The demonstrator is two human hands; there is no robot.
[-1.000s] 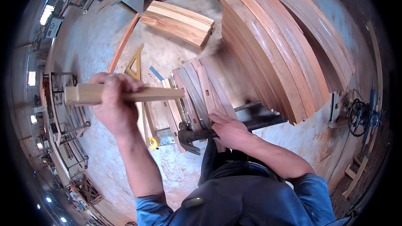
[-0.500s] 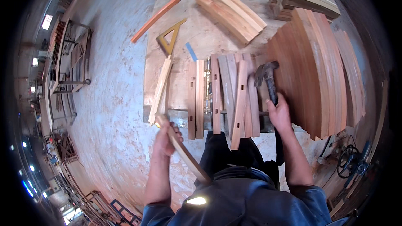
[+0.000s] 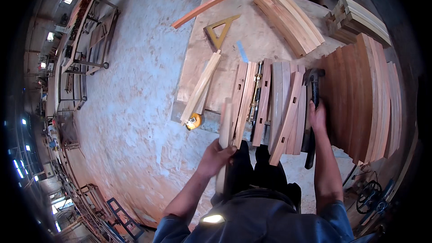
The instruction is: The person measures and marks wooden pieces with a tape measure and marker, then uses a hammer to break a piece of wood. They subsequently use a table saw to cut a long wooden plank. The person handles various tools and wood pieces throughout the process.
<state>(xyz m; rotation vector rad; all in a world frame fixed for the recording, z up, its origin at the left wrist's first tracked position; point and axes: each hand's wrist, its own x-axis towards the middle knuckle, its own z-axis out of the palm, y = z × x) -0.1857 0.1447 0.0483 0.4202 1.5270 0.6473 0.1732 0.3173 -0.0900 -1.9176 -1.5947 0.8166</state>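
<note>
Left hand [image 3: 215, 156] clenched round pale wooden slat [image 3: 223, 140], lower end hidden behind fist. Right hand [image 3: 317, 118] grasped hammer [image 3: 312, 108] handle; head blurred against curved boards [image 3: 360, 99].

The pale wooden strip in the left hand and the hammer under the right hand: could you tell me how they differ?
The wooden strip is pale, straight and gripped near its lower end by the left hand; the hammer is dark, with a metal head, and lies on the bench under the right hand. The strip is lifted; the hammer rests. Both point away from the person.
</note>
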